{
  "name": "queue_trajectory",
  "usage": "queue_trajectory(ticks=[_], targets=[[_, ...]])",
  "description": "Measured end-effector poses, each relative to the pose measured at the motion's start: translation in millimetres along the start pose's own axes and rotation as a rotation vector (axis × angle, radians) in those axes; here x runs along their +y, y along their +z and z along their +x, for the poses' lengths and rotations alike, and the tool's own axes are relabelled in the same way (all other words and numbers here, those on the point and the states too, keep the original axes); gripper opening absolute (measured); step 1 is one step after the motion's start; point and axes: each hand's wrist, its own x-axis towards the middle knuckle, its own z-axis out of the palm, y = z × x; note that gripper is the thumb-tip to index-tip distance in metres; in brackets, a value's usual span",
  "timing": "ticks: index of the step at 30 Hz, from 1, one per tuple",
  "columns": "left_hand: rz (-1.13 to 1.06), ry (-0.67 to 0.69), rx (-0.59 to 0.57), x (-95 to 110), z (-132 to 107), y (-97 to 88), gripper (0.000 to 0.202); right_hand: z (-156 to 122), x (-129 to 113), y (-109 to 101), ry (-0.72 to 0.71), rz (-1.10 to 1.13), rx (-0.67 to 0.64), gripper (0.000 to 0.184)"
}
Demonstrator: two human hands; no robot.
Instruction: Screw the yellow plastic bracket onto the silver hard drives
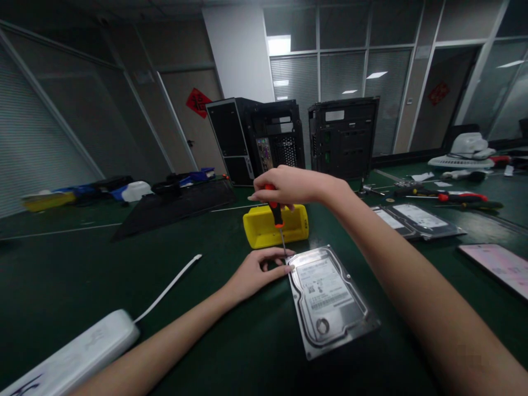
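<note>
A silver hard drive [330, 300] lies label-up on the dark green table in front of me. My right hand [289, 187] is closed round the red-and-black handle of a screwdriver [275, 212], held upright with its tip at the drive's near-left corner. My left hand [258, 270] rests on the table beside that corner, fingers curled, with fingertips touching the drive's edge near the screwdriver tip. A yellow box [274, 226] stands just behind them.
Two black computer cases [256, 140] [344, 135] stand at the back. More hard drives [416, 220] and screwdrivers [457, 197] lie to the right, a pink-edged sheet [497, 264] further right. A white power strip [78, 352] with cable lies at front left, a black panel [177, 206] behind.
</note>
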Motion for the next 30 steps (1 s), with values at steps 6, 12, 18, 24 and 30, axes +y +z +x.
queue_trajectory(ticks=[6,12,18,24,30], targets=[[-0.009,-0.006,0.007,-0.1,0.4,-0.3,0.042,-1.3,-1.5,0.3,0.061,0.026,-0.002,0.029],[0.005,-0.005,0.002,-2.3,0.2,-0.2,0.043,-1.5,-0.4,0.6,0.043,0.032,0.003,0.026],[0.001,-0.006,0.006,0.3,-0.5,-0.4,0.043,-0.2,-3.8,0.0,0.051,0.035,-0.023,0.043],[-0.007,-0.011,0.005,2.8,-0.4,-0.1,0.042,-1.3,-7.2,-2.4,0.102,0.002,-0.004,0.032],[0.013,-0.017,0.002,2.2,-0.8,-0.5,0.046,-0.8,-4.8,-2.0,0.033,0.071,-0.024,0.026]])
